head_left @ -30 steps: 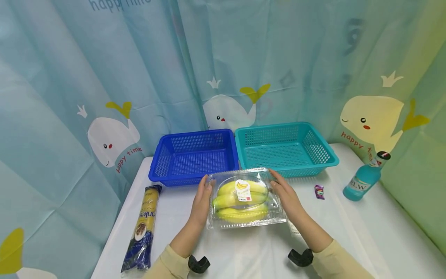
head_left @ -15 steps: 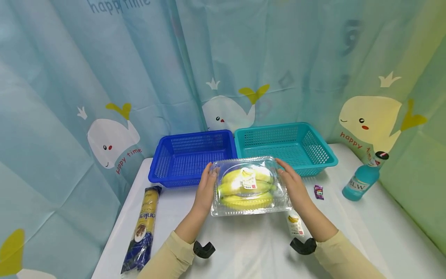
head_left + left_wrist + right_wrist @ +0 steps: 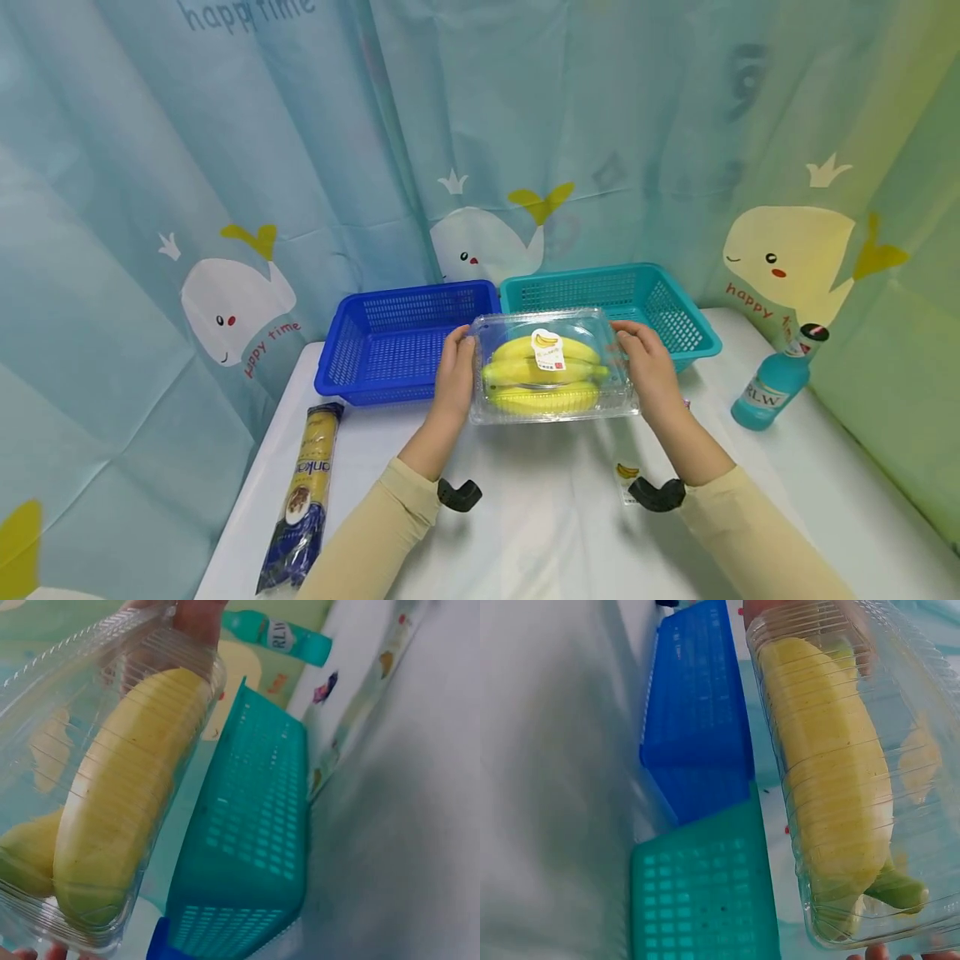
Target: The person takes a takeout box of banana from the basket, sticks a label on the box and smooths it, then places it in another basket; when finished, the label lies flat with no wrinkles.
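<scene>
A clear plastic box of bananas (image 3: 547, 400), with a small banana sticker on its lid, is held up over the table between both hands. My left hand (image 3: 454, 375) grips its left end, and my right hand (image 3: 651, 371) grips the right end. Through the ribbed wall the yellow bananas show in the left wrist view (image 3: 127, 795) and the right wrist view (image 3: 829, 757). In the head view the box overlaps the front of the teal basket (image 3: 678, 321) and the right side of the blue basket (image 3: 405, 350).
Left on the white table (image 3: 517, 533) lies a yellow and blue noodle packet (image 3: 300, 500). A blue bottle (image 3: 776, 379) stands at the right. A small purple sachet (image 3: 325, 688) lies near the bottle, and a banana-printed label (image 3: 625, 483) is partly behind the right wrist band.
Both hands have lifted the box of bananas away from me and a little to the right, toward the teal basket. The banana-printed label on the table has come into view.
</scene>
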A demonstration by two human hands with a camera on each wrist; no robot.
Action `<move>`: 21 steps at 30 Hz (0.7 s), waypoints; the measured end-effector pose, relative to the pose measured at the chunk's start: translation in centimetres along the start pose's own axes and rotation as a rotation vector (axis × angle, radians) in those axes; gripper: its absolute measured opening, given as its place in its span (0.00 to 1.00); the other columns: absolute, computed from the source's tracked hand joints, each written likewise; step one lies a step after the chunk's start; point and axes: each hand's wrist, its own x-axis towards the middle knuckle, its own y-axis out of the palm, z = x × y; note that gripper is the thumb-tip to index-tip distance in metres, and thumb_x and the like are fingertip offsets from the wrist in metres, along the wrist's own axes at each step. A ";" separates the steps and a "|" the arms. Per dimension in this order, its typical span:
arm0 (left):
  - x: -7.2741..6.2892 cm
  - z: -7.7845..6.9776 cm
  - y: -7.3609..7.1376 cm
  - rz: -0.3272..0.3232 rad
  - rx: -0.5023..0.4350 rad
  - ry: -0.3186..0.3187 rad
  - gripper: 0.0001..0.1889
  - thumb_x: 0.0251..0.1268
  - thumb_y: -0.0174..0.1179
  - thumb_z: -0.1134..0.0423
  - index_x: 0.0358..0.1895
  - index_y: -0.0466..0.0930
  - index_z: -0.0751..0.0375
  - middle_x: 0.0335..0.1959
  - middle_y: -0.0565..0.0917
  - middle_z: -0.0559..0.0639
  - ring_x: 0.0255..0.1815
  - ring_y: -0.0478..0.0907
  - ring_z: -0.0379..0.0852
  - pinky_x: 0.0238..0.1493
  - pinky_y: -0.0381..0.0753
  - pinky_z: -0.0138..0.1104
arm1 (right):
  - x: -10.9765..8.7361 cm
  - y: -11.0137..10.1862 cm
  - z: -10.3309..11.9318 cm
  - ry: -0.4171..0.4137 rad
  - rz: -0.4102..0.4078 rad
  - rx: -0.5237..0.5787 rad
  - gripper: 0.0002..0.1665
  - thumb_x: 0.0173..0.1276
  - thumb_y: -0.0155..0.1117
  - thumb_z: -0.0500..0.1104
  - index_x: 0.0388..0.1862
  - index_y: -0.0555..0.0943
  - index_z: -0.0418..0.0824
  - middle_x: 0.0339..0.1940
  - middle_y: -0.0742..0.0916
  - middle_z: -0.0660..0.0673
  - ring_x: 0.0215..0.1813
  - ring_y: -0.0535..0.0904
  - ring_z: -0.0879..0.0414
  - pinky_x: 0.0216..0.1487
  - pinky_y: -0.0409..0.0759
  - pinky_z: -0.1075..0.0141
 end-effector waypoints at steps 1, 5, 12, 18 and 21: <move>0.3 -0.1 0.2 -0.011 -0.008 0.002 0.25 0.76 0.41 0.41 0.71 0.64 0.43 0.71 0.70 0.47 0.73 0.65 0.50 0.74 0.65 0.52 | 0.2 -0.1 0.0 -0.002 -0.005 0.010 0.30 0.80 0.41 0.57 0.69 0.71 0.41 0.67 0.71 0.44 0.52 0.76 0.59 0.47 0.81 0.73; 1.4 -0.5 1.1 -0.062 -0.055 0.011 0.21 0.77 0.42 0.44 0.65 0.69 0.48 0.63 0.76 0.47 0.67 0.72 0.47 0.68 0.72 0.47 | 1.3 -0.6 0.1 -0.004 -0.025 0.017 0.30 0.80 0.42 0.58 0.69 0.72 0.41 0.61 0.74 0.48 0.51 0.77 0.59 0.46 0.81 0.72; 3.2 -0.9 2.6 -0.149 -0.045 0.033 0.17 0.76 0.44 0.47 0.52 0.75 0.52 0.48 0.82 0.46 0.46 0.77 0.46 0.45 0.78 0.39 | 3.1 -1.7 -0.2 0.046 -0.052 -0.031 0.33 0.78 0.40 0.64 0.68 0.73 0.45 0.64 0.75 0.45 0.55 0.72 0.54 0.52 0.75 0.57; 4.4 -1.4 3.9 -0.197 -0.100 0.005 0.16 0.75 0.44 0.50 0.44 0.76 0.55 0.41 0.82 0.47 0.41 0.78 0.45 0.40 0.77 0.37 | 4.3 -2.7 -0.3 0.073 -0.034 -0.025 0.34 0.78 0.40 0.65 0.69 0.72 0.45 0.70 0.72 0.40 0.62 0.70 0.47 0.61 0.71 0.46; 4.9 -1.5 4.5 -0.191 -0.110 -0.016 0.17 0.76 0.42 0.51 0.46 0.76 0.58 0.40 0.81 0.48 0.39 0.76 0.45 0.39 0.76 0.37 | 5.0 -3.1 -0.3 0.074 -0.038 -0.034 0.35 0.78 0.39 0.65 0.68 0.72 0.44 0.63 0.74 0.42 0.56 0.71 0.52 0.56 0.73 0.53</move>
